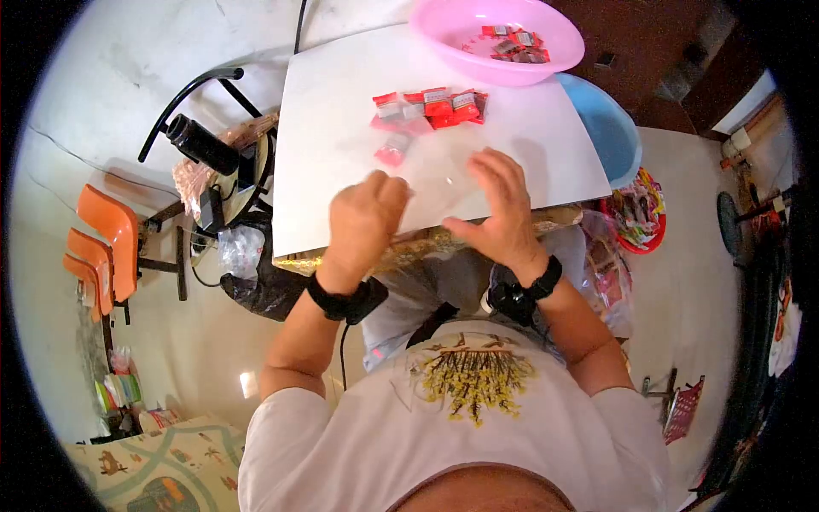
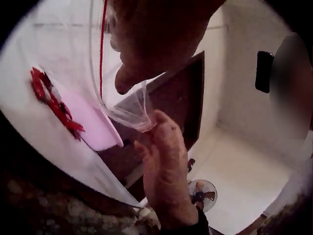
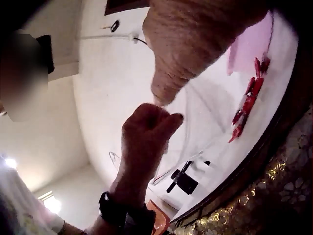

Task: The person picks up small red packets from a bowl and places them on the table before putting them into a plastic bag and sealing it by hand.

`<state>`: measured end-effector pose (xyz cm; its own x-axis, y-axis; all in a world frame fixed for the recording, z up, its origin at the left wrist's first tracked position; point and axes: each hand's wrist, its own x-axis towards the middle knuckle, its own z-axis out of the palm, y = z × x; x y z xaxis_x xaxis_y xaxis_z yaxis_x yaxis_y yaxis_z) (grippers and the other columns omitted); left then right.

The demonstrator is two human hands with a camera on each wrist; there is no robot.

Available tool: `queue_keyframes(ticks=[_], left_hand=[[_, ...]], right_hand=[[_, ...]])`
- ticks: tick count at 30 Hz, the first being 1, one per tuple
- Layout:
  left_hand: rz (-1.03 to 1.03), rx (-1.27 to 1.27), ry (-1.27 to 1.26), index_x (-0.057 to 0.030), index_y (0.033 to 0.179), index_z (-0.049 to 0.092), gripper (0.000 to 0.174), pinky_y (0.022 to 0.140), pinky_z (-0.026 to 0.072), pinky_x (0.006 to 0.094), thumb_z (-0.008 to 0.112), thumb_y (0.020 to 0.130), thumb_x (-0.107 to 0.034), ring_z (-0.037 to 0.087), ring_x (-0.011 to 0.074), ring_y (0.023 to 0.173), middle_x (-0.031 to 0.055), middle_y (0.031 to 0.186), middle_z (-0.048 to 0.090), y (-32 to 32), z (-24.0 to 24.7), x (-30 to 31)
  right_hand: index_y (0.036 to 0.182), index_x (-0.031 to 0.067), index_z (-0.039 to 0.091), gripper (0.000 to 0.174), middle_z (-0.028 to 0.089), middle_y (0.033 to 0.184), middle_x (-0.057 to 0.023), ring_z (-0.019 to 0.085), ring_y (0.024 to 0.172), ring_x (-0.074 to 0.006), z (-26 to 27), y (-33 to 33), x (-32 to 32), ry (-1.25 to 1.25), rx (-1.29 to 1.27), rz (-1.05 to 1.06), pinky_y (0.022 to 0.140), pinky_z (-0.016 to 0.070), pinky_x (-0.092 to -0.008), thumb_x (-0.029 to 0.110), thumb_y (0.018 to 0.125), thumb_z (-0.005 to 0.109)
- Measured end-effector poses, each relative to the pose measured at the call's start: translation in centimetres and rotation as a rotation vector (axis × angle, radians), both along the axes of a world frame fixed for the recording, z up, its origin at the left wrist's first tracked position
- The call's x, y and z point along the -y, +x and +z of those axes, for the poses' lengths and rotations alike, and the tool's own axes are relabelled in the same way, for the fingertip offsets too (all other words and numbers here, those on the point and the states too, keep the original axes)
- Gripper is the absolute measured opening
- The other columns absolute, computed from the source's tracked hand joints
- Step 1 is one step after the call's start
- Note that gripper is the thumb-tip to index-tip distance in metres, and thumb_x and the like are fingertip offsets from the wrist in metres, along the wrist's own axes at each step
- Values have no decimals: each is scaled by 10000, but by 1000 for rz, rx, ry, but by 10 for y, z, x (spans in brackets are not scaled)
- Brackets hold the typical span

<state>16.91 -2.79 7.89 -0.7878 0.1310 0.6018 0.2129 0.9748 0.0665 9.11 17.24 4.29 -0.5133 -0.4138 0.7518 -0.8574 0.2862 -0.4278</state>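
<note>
A clear plastic bag (image 1: 444, 183) with a red strip along its top is held just above the white table (image 1: 341, 128). My left hand (image 1: 367, 213) is curled into a fist and pinches the bag's left edge (image 2: 129, 110). My right hand (image 1: 499, 200) has its fingers spread and nearly straight, and its fingertips (image 2: 159, 122) touch the bag's other end. Several red packets (image 1: 431, 109) lie on the table just beyond the hands. In the right wrist view the left fist (image 3: 146, 132) sits below the right hand (image 3: 195, 44).
A pink bowl (image 1: 497, 38) with a few packets stands at the table's far edge. A blue basin (image 1: 610, 128) sits beside the table on the right. Orange chairs (image 1: 107, 243) and a black stand (image 1: 205, 145) are on the left, and a red basket (image 1: 640, 213) is on the right.
</note>
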Motion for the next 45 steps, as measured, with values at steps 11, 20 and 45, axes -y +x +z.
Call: queue_keyframes(ticks=[11, 20, 45], left_hand=[[-243, -1, -212, -94, 989, 579, 266, 643, 458, 338, 596, 724, -109, 587, 197, 756, 52, 877, 560, -37, -6, -70], [-241, 139, 180, -34, 1180, 572, 484, 822, 484, 429, 703, 784, -281, 598, 336, 974, 158, 1090, 614, -62, -29, -58], [-1, 534, 1415, 10, 1151, 598, 251, 470, 408, 201, 577, 906, -38, 530, 68, 550, 29, 762, 624, 8, -16, -11]], right_hand=[[825, 72, 661, 68, 574, 780, -56, 563, 751, -268, -6, 13, -64, 96, -113, -291, 683, 427, -407, 76, 769, 699], [920, 30, 641, 117, 587, 870, -104, 563, 833, -307, -39, 2, -89, 231, 8, -329, 720, 456, -406, 78, 815, 625], [869, 54, 621, 98, 532, 768, -90, 556, 762, -292, -24, 6, -65, 275, 43, -283, 685, 437, -415, 133, 816, 648]])
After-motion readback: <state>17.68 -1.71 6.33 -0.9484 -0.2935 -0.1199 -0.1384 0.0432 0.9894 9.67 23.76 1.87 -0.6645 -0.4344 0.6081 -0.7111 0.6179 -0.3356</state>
